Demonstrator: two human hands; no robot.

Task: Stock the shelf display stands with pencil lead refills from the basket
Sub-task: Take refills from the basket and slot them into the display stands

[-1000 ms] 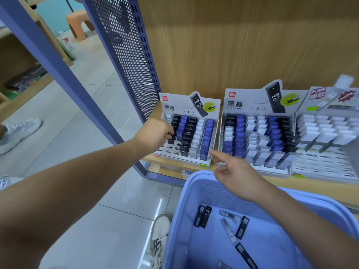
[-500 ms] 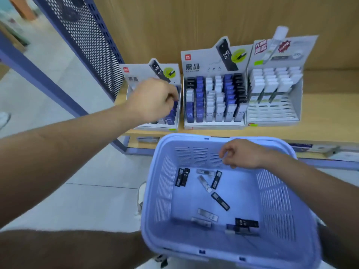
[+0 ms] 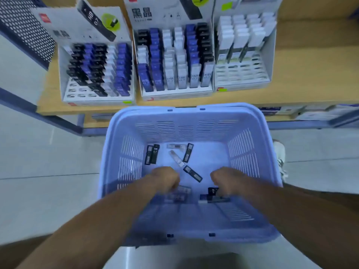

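Note:
The lilac basket [image 3: 250, 121] sits in front of the shelf with several pencil lead refills on its floor: a black pair [image 3: 152, 154], a clear one [image 3: 177, 158], and black ones [image 3: 188, 152] [image 3: 193, 173]. Both hands are down inside it, near its front wall. My left hand [image 3: 167, 178] hangs blurred with curled fingers over clear refills [image 3: 180, 193]; its grip is hidden. My right hand [image 3: 225, 180] pinches a black refill [image 3: 212, 191]. On the shelf stand the left display stand [image 3: 97, 98], the middle stand [image 3: 174, 93] and the right stand [image 3: 242, 82].
The wooden shelf board [image 3: 310, 74] runs behind the basket, with a perforated blue side panel [image 3: 23, 30] at the far left. Empty slots show at the front of the left and right stands. Grey floor tiles lie on both sides. A shoe [image 3: 279, 154] shows right of the basket.
My left hand has come off the left stand and dropped into the basket. My right hand has moved deeper toward the near side. The view has tilted down.

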